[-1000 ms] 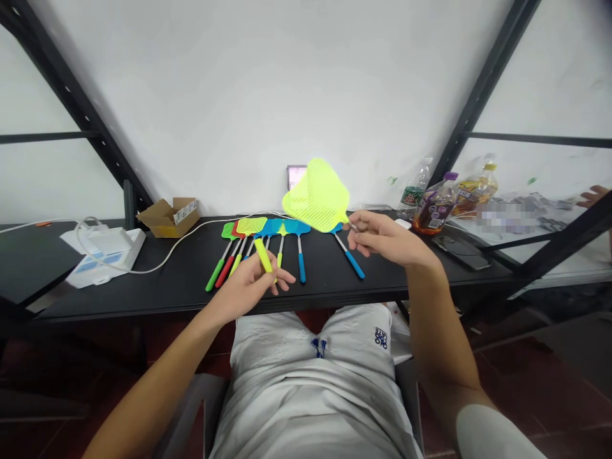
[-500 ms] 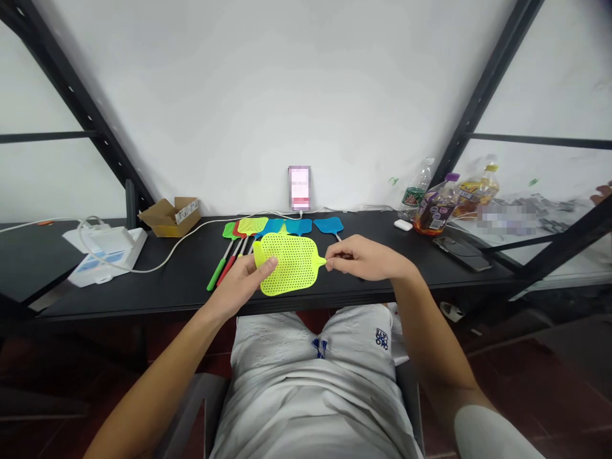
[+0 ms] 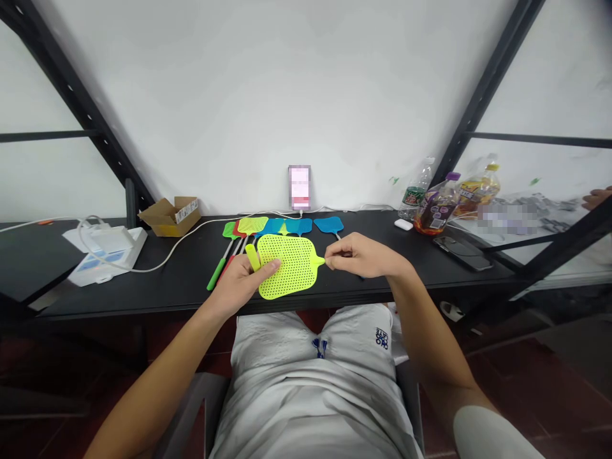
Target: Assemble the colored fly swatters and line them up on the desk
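Observation:
A yellow-green fly swatter [image 3: 291, 268] with a perforated head is held level over the table's front part. My left hand [image 3: 239, 280] is closed on its left edge, thumb across the mesh. A yellow cylindrical grip [image 3: 252, 256] pokes up beside that thumb; the rest of it is hidden behind the head. My right hand [image 3: 358, 256] pinches at the swatter's narrow neck [image 3: 318, 261], fingertips together. Behind lie several more swatters: a green one [image 3: 230, 230], a yellow one [image 3: 252, 225], and a blue one [image 3: 328, 225] set apart on the right.
A phone [image 3: 299, 188] leans on the wall, with a white cable [image 3: 191, 231] along the table. An open cardboard box [image 3: 169, 220] and a white box [image 3: 109, 255] stand left. Bottles [image 3: 437, 207], an earbud case [image 3: 403, 224] and a dark phone [image 3: 461, 253] are right. A person's hand [image 3: 597, 197] shows far right.
The swatter head has turned slightly in my hands, and the yellow grip now sticks out more to the left of it. The other person's hand at far right has moved left into view.

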